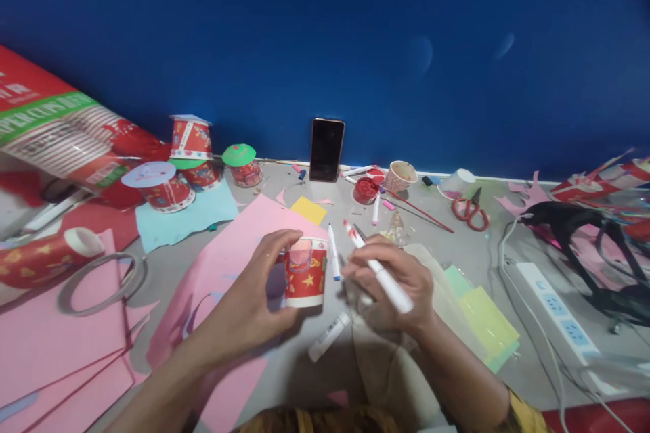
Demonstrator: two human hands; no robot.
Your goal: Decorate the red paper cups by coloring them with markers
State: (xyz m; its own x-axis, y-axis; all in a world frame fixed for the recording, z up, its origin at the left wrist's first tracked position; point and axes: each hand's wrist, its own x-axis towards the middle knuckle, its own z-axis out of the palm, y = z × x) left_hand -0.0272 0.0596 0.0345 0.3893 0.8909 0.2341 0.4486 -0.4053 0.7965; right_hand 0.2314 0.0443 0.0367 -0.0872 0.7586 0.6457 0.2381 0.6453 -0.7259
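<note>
Thumb and fingers of my left hand (269, 284) grip a red paper cup (307, 287) with gold stars and white bands at rim and base. A pinkish round patch shows on its upper side. In my right hand (401, 277) is a white marker (388, 284), its red tip pointing up and left toward the cup, apart from it. Between the hands a second marker (334, 254) with a blue end lies on the table. Below the cup rests a white correction-pen-like tube (328, 337). Pink paper (254, 237) spreads under and behind my left hand.
A phone (326, 149) leans against the blue wall. Decorated cups (190, 139) stand back left beside a roll of tape (104, 284). Red-handled scissors (470, 211), a white cup (456, 184) and a power strip (553, 311) with cables lie to the right. Yellow-green paper (487, 325) is nearer.
</note>
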